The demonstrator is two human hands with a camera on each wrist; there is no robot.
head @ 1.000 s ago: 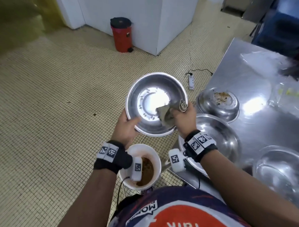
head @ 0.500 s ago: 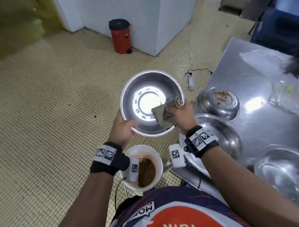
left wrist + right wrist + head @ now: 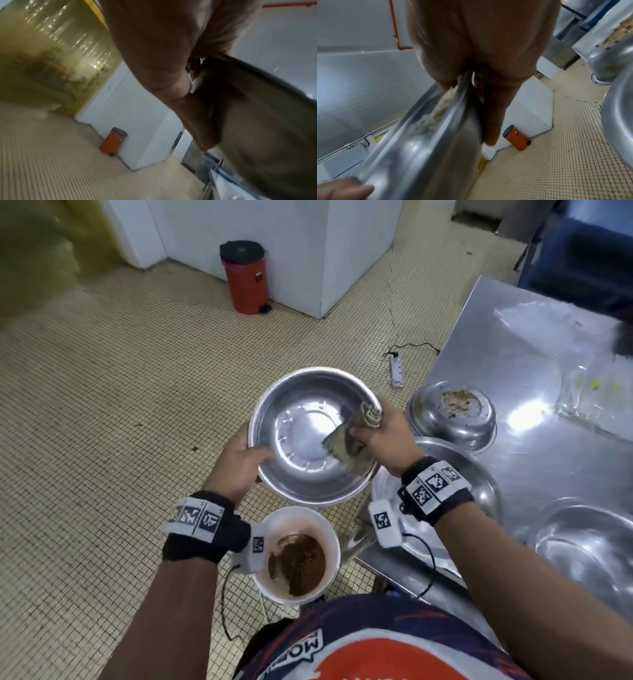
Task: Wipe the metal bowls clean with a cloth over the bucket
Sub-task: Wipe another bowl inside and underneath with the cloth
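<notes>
Left hand (image 3: 239, 463) grips the stiff, likely slick bowl (image 3: 308, 436) by its near-left rim; right hand (image 3: 383, 436) pinches the limp cloth (image 3: 346, 450).

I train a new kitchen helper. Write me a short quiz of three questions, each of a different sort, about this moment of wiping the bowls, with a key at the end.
1. True or false: the left hand grips the rim of the held bowl.
2. Multiple choice: where is the cloth now? A) lying in the bucket B) on the steel table C) in the right hand, against the inside of the held bowl
3. Short answer: which bowl on the steel table shows food residue?

Key
1. True.
2. C.
3. The far bowl; brown residue lies on it. The white bucket below holds brown waste.
</notes>
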